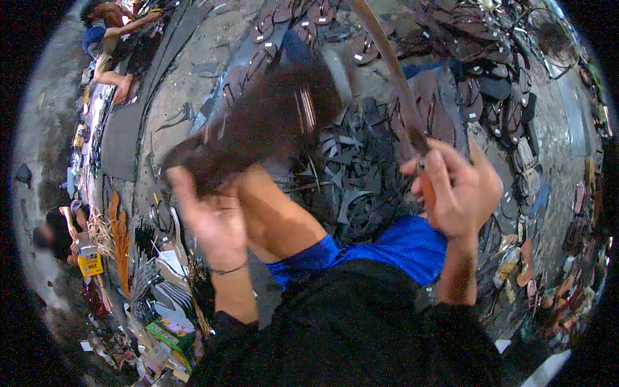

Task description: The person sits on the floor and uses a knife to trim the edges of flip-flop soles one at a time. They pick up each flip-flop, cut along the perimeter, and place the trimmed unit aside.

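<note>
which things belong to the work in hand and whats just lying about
Belong, likely:
dark blurred piece in the left hand
long-bladed knife in the right hand
dark scraps and sandals on the ground

Lying about, seemingly:
brown fibre bundle
green carton

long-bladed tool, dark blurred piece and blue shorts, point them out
Long-bladed tool (395, 68): head view, about the middle of the blade.
Dark blurred piece (267, 122): head view, its broad middle.
Blue shorts (411, 248): head view, the right leg.

Grey, stained concrete floor (48, 122) spreads at nine and eleven o'clock. A flat dark mat (120, 145) lies toward half past nine, beside a glossy strip (100, 122) glinting white; light falls unevenly, dimmer towards eight.
</note>
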Motion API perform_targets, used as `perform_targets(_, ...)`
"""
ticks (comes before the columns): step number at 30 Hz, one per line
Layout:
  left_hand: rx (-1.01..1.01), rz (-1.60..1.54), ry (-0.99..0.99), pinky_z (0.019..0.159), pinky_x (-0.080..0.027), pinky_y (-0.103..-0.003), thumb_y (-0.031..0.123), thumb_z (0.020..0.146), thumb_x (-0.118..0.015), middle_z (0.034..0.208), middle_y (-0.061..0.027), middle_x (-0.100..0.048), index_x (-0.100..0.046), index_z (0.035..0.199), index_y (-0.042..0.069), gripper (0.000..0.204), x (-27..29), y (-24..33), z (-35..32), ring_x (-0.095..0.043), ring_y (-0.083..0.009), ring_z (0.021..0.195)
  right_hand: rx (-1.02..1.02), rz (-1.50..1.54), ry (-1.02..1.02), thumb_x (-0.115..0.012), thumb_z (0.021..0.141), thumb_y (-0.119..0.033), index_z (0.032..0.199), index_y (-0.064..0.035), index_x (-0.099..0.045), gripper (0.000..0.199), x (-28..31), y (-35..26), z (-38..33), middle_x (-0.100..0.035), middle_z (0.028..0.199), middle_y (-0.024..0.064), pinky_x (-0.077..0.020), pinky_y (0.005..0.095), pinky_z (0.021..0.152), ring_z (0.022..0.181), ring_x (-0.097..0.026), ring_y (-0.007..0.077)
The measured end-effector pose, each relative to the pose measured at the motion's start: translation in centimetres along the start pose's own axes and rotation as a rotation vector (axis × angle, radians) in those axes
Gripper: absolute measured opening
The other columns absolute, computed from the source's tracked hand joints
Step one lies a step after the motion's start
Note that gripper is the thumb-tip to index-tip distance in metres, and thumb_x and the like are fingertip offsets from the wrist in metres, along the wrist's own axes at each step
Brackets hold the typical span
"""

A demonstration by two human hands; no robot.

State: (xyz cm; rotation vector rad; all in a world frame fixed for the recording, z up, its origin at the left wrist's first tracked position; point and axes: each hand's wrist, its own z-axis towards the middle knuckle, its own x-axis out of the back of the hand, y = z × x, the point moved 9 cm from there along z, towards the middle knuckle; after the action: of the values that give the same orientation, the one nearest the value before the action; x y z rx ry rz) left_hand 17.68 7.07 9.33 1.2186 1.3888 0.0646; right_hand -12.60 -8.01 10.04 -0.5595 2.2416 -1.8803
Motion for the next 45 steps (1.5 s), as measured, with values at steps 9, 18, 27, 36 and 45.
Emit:
perform_targets(9, 0.477, -0.188, -0.050, 0.086, -0.054, -0.030, 0.009, 0.085, -0.065, 0.107, -0.0064, -0.065, -0.060, 0.109, 0.005, 0.025, -3.4, -13.2, -6.3, -0.063, -0.0173, 0.097, 0.303, -0.383, 0.199, -0.067, 0.083, -0.014, 0.105, -0.0007, -0.065, 0.026, 0.8, 3.2, -10.5, -0.065, 0.079, 0.0116, -0.0472, 0.0276, 0.056, 0.057, -0.056, 0.0171)
perform_targets(18, 0.527, -0.130, -0.082, 0.082, -0.056, -0.032, 0.020, 0.091, -0.056, 0.107, -0.0081, -0.065, -0.058, 0.111, 0.004, 0.025, -0.5, -13.3, -8.1, -0.065, -0.0193, 0.094, 0.245, -0.515, 0.067, -0.071, 0.079, -0.015, 0.105, -0.0044, -0.066, 0.029, 0.9, 4.8, -13.4, -0.066, 0.081, 0.0098, -0.0494, 0.0289, 0.055, 0.060, -0.060, 0.0190)
perform_targets(27, 0.553, 0.058, -0.068, 0.092, -0.051, -0.039, 0.006, 0.087, -0.053, 0.110, -0.0129, -0.061, -0.048, 0.120, 0.000, 0.034, 6.3, -12.6, -11.1, -0.062, -0.0250, 0.103, 0.190, -0.501, -0.072, -0.072, 0.078, -0.019, 0.103, -0.0068, -0.067, 0.028, -2.4, 3.0, -13.4, -0.065, 0.076, 0.0085, -0.0493, 0.0307, 0.053, 0.059, -0.060, 0.0209)
perform_targets(36, 0.493, 0.300, -0.140, 0.088, -0.049, -0.036, 0.012, 0.081, -0.064, 0.107, -0.0104, -0.062, -0.049, 0.119, 0.000, 0.042, 6.5, -11.4, -13.2, -0.062, -0.0214, 0.096, 0.198, -0.360, -0.149, -0.068, 0.083, -0.022, 0.103, -0.0051, -0.066, 0.026, -7.3, 3.9, -9.7, -0.064, 0.074, 0.0120, -0.0501, 0.0346, 0.054, 0.060, -0.062, 0.0257)
perform_targets(45, 0.509, 0.623, -0.164, 0.094, -0.044, -0.034, 0.017, 0.092, -0.056, 0.112, -0.0082, -0.061, -0.047, 0.123, -0.001, 0.037, 8.9, -11.5, -12.7, -0.058, -0.0184, 0.103, -0.020, -0.095, -0.456, -0.073, 0.080, -0.018, 0.102, 0.0036, -0.063, 0.032, -11.2, 6.6, -6.8, -0.066, 0.083, 0.0085, -0.0483, 0.0273, 0.068, 0.075, -0.057, 0.0090)
